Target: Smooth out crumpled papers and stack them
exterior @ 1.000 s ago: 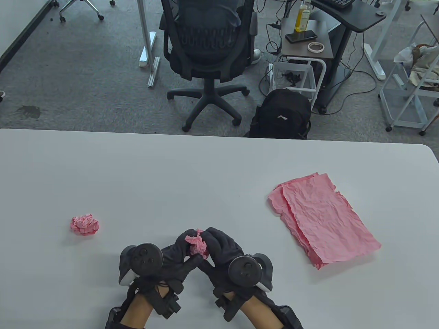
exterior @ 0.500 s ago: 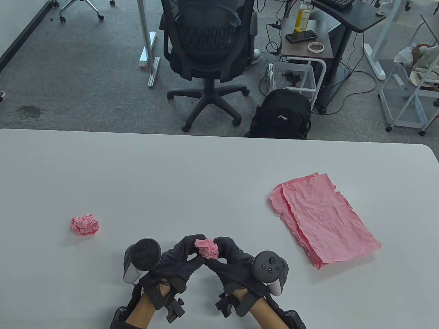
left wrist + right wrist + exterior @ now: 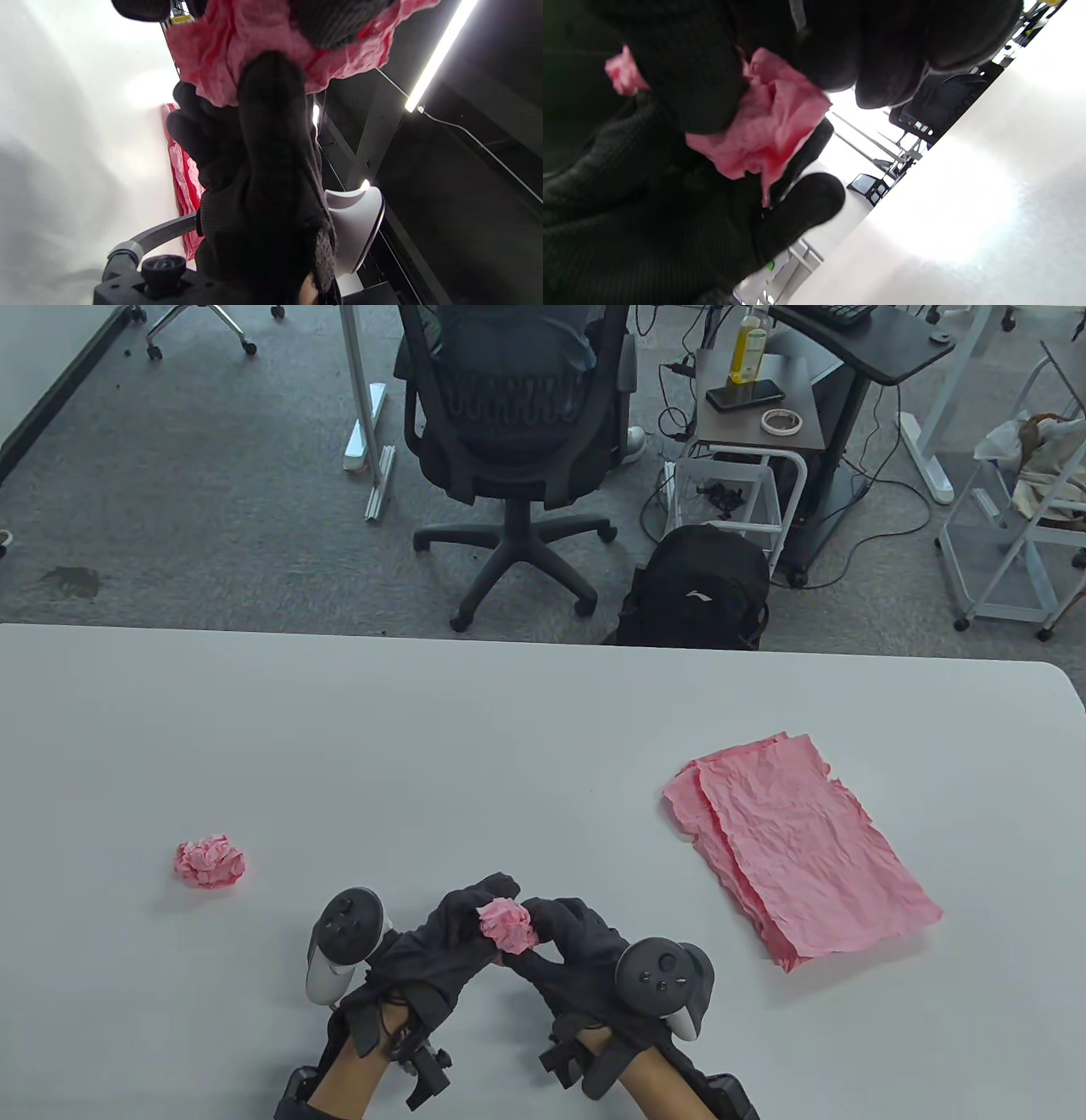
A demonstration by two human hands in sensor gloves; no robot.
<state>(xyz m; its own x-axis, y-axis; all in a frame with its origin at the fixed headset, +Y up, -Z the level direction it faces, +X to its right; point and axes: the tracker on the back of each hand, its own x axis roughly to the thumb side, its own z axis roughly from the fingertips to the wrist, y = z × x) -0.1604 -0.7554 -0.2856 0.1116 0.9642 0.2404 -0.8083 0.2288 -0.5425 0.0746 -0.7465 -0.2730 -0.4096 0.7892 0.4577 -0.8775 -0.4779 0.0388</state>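
Pink crumpled paper, a small tight ball [image 3: 506,924], sits between my two gloved hands near the front edge of the white table [image 3: 475,746]. My left hand [image 3: 441,946] curls its fingers round the ball's left side, and my right hand [image 3: 577,954] pinches it from the right, so both hands are clamped on the same ball, fingertips nearly meeting over it. In the table view the ball sits above the tabletop, raised in my fingers. Each hand wears a black glove with a rounded tracker strapped to its back.

From my left wrist view, the pink paper [image 3: 237,51] fills the top of the frame, with dark fingers [image 3: 271,127] pressed into its folds. From my right wrist view, the same paper [image 3: 763,123] bulges out between dark fingertips [image 3: 891,72], its creases loose and partly opened.

A second pink crumpled ball [image 3: 209,862] lies alone on the table, well to my left. To my right, well apart from my hands, a stack of flattened pink sheets [image 3: 797,848] lies at a slant, wrinkled, their edges not quite lined up.

Beyond the far edge of the table stand a black office chair [image 3: 513,432] and a black backpack [image 3: 696,589] on grey carpet.
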